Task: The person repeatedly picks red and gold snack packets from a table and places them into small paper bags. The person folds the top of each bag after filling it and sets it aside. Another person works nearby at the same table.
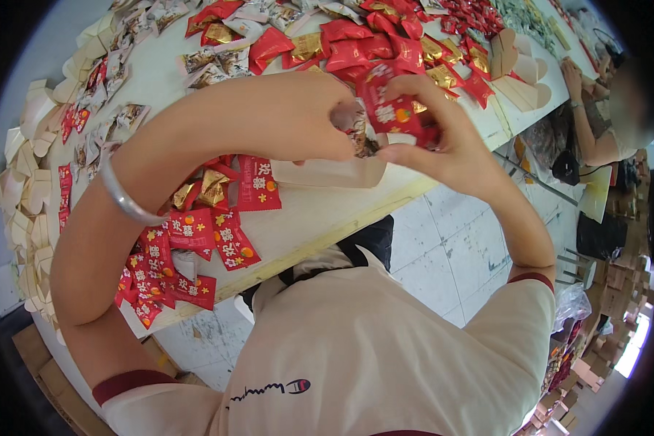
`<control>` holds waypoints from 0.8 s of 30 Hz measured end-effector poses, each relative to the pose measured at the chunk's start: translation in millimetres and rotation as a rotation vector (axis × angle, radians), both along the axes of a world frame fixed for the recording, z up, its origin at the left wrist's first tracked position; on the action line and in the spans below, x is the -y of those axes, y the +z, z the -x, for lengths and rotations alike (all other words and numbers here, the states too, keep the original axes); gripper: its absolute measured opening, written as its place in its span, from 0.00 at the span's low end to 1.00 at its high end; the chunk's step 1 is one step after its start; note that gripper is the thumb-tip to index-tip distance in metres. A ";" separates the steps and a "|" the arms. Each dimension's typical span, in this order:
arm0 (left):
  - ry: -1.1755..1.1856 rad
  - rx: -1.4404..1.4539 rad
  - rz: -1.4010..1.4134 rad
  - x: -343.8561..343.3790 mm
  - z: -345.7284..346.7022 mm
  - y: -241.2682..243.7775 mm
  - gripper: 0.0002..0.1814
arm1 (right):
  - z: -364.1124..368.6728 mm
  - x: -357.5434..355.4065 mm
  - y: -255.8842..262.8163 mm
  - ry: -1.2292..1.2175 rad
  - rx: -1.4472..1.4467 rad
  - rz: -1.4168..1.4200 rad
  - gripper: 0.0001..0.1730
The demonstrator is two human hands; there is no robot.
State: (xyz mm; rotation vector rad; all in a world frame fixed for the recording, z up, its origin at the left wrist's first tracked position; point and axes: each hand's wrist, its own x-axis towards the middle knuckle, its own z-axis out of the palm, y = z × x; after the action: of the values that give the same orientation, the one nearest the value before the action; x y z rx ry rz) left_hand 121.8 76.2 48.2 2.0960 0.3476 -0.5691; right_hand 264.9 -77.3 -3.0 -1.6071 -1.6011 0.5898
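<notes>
My left hand (327,122), with a silver bangle on its wrist, is closed on a white-and-brown wrapped sweet (366,143). Across from it, my right hand (438,131) grips a red printed packet (392,109), with more red wrapping partly hidden behind its fingers. Both hands are over a cream paper box (332,173) near the table's edge. The box's inside is mostly hidden by my left hand. Beside it, under my left forearm, lie red printed packets (191,228) and gold-and-red wrapped sweets (213,186).
Piles of red sweets (354,49), gold sweets (308,48) and white-and-brown sweets (218,65) cover the far part of the white table (305,210). Folded cream boxes (32,191) line the left edge; others (518,82) stand right. A co-worker's arm (583,131) is at far right.
</notes>
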 end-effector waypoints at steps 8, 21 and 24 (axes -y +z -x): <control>-0.314 -0.557 -0.271 29.7 -32.6 -33.5 0.23 | 8.6 -11.1 -22.0 0.064 -0.109 0.077 0.21; 0.051 -0.038 -0.122 31.8 3.3 -21.9 0.20 | 6.8 -9.8 -27.9 0.005 -0.009 0.031 0.21; -0.043 0.017 -0.161 19.6 14.8 -28.2 0.17 | 8.9 -10.5 -28.0 -0.004 0.027 0.013 0.20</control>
State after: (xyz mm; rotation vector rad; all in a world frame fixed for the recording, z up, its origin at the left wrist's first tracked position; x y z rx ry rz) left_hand 106.9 56.6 19.9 2.2667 0.3500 -0.5642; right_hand 255.9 -66.9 -31.0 -1.6338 -1.6164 0.5799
